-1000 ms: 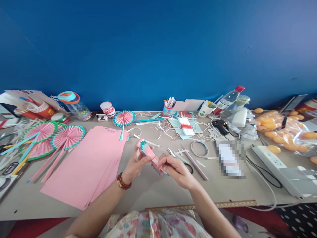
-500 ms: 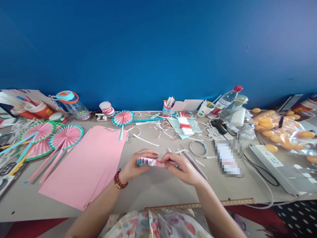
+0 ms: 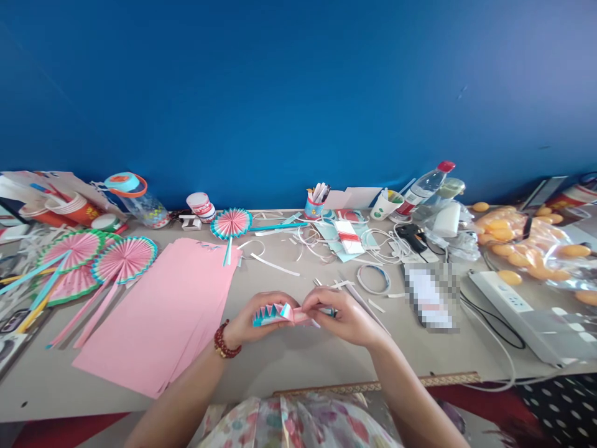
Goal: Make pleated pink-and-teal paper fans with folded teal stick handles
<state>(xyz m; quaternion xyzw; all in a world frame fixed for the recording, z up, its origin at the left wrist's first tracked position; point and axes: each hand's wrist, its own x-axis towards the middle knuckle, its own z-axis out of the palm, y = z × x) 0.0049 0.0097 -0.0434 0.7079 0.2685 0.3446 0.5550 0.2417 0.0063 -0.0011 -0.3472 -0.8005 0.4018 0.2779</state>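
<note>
Between my two hands, above the front middle of the table, is a pleated strip of pink and blue paper point(image 3: 272, 313). My left hand point(image 3: 254, 316) is closed around its left end, where the zigzag folds fan apart. At the other end my right hand point(image 3: 342, 315) pinches the pink paper with thumb and fingers, and a bit of blue shows behind the fingertips. The folds inside the right hand are hidden. Left of my hands lies a stack of pink paper sheets point(image 3: 153, 311).
Round pleated paper fans point(image 3: 125, 258) lie at the left, and another fan point(image 3: 231, 224) is behind the pink sheets. White paper strips, a coiled ring point(image 3: 374, 280) and a pen cup point(image 3: 315, 205) are beyond my hands. A power strip point(image 3: 517, 317) and bagged orange balls point(image 3: 527, 246) lie right.
The pleated paper has turned in my hands, so more of its zigzag folds and blue edge show. My left hand has shifted slightly; the things on the table stay put.
</note>
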